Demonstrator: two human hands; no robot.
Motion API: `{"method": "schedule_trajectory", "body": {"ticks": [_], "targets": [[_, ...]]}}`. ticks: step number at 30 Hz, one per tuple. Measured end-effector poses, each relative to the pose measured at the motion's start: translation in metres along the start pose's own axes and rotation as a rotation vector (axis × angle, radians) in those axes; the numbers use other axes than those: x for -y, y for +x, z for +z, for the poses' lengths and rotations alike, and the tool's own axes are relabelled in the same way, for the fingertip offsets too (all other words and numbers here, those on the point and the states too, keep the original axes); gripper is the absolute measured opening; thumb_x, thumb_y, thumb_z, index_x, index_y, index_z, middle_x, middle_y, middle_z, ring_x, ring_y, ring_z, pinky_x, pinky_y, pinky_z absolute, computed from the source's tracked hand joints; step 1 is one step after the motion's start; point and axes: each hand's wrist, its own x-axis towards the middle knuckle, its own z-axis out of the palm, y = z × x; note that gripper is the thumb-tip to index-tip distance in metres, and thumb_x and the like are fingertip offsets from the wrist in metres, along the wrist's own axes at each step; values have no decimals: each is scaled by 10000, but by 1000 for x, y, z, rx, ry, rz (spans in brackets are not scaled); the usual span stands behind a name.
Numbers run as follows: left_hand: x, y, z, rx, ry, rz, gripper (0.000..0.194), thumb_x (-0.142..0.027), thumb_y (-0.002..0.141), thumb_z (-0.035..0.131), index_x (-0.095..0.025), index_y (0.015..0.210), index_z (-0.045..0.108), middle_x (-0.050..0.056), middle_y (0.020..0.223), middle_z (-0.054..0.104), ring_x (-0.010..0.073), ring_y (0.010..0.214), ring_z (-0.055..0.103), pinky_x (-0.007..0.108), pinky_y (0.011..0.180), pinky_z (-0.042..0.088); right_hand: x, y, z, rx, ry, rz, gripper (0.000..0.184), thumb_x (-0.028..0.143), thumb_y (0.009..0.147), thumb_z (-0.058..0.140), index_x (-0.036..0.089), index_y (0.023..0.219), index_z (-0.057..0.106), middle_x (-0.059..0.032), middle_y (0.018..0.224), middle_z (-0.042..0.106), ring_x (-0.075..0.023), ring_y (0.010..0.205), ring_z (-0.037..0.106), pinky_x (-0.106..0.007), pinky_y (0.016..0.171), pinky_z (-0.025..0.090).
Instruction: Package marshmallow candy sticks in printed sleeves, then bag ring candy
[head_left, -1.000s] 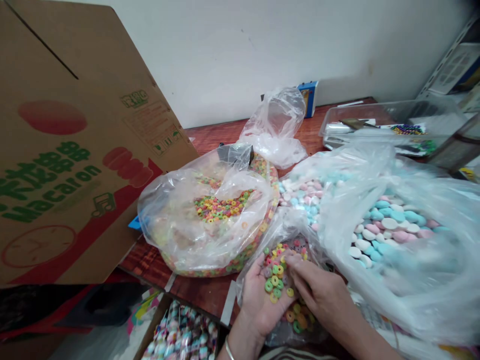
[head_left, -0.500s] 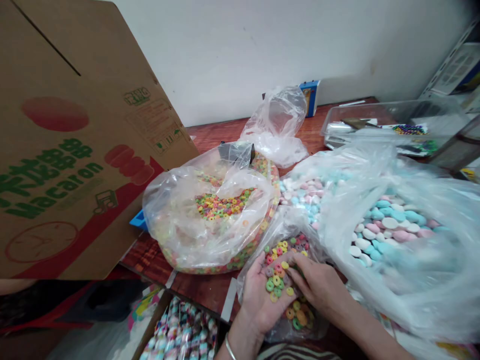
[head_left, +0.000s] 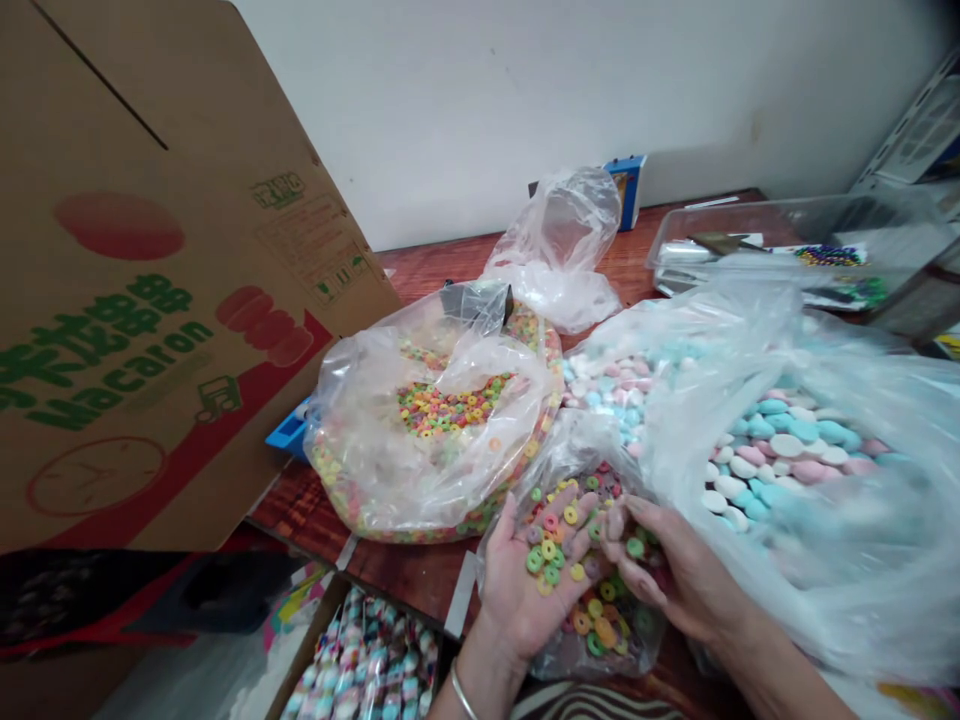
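Note:
My left hand (head_left: 525,585) lies palm up over a small clear bag (head_left: 592,640) at the table's front edge, cupping a heap of coloured ring candies (head_left: 551,555). My right hand (head_left: 675,575) is beside it with fingertips bent into the same bag, pinching a green ring. More rings lie in the bag under both hands. A big clear bag of ring candies (head_left: 435,420) sits just behind my left hand. A large bag of pastel pink, blue and white candies (head_left: 780,450) lies to the right.
A tilted cardboard box printed "Macaron" (head_left: 150,290) fills the left. An empty-looking crumpled clear bag (head_left: 555,250) and a clear plastic tray (head_left: 795,250) stand at the back of the wooden table (head_left: 420,580). Below the front edge is a box of wrapped sweets (head_left: 360,670).
My right hand has pulled slightly right, off my left palm, and its fingers now dip into the small bag. The view has shifted a little; my left hand stays cupped with rings.

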Motion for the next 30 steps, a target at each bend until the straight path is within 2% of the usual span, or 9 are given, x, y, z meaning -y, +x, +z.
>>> {"method": "schedule_trajectory", "body": {"ticks": [3, 7, 11, 16, 20, 23, 25, 28, 30], "targets": [[-1, 0, -1, -5, -32, 1, 707, -586, 923, 397, -79, 1414, 449, 189, 1425, 515, 322, 1247, 522, 463, 1045, 378, -1, -3, 7, -23, -324, -97, 313, 442, 971, 459, 203, 794, 557, 28, 730, 569, -86, 512, 433, -213, 477, 315], [0, -1, 0, 12, -28, 9, 715, -592, 920, 399, -97, 1435, 422, 179, 1448, 495, 314, 1226, 537, 462, 1049, 377, -2, -6, 8, -132, -834, -261, 233, 375, 979, 425, 230, 882, 580, -8, 851, 649, -193, 827, 594, -302, 775, 434], [-2, -2, 1, 27, -5, 18, 750, -622, 908, 389, -97, 1444, 404, 187, 1515, 400, 364, 1336, 422, 514, 1055, 361, 2, -8, -6, -335, -959, -257, 221, 376, 977, 388, 236, 1052, 542, -44, 1013, 668, -223, 951, 615, -328, 838, 446], [-4, -2, 0, 31, 17, 40, 717, -597, 922, 378, -95, 1432, 423, 169, 1531, 381, 344, 1402, 335, 489, 1079, 345, -3, -12, -10, -201, -1097, -184, 226, 394, 978, 363, 244, 946, 529, -39, 901, 674, -226, 833, 638, -320, 739, 454], [-2, 0, 3, 26, 46, 46, 714, -607, 924, 355, -86, 1398, 471, 152, 1523, 402, 303, 1414, 327, 413, 1081, 355, -17, -11, 0, -241, -1191, -160, 205, 382, 953, 388, 236, 894, 518, -51, 805, 661, -252, 754, 626, -339, 689, 424], [-2, 0, 4, 41, 77, 53, 722, -627, 919, 333, -91, 1371, 508, 150, 1513, 417, 303, 1415, 329, 420, 1106, 326, -20, -9, 2, -248, -980, -178, 208, 400, 939, 454, 228, 836, 509, -30, 774, 618, -212, 718, 577, -308, 669, 410], [-2, -1, 3, 54, 92, 58, 733, -641, 912, 332, -92, 1359, 521, 160, 1508, 421, 320, 1416, 326, 456, 1127, 295, -16, -10, -1, -174, -607, -92, 239, 439, 942, 493, 226, 833, 506, 29, 680, 536, -133, 566, 473, -237, 541, 356], [-4, -1, 1, 68, 81, 71, 747, -649, 905, 349, -81, 1360, 515, 186, 1510, 408, 333, 1420, 316, 490, 1147, 261, -9, -12, -6, -68, -6, 57, 271, 470, 956, 475, 231, 829, 487, 92, 551, 399, -60, 396, 231, -194, 406, 165], [-5, -1, 0, 76, 56, 74, 758, -651, 905, 345, -73, 1370, 501, 193, 1525, 380, 342, 1423, 307, 503, 1153, 248, -6, -12, -10, -54, 185, 51, 298, 468, 969, 434, 222, 814, 500, 81, 542, 433, -47, 374, 232, -197, 403, 164]]}}
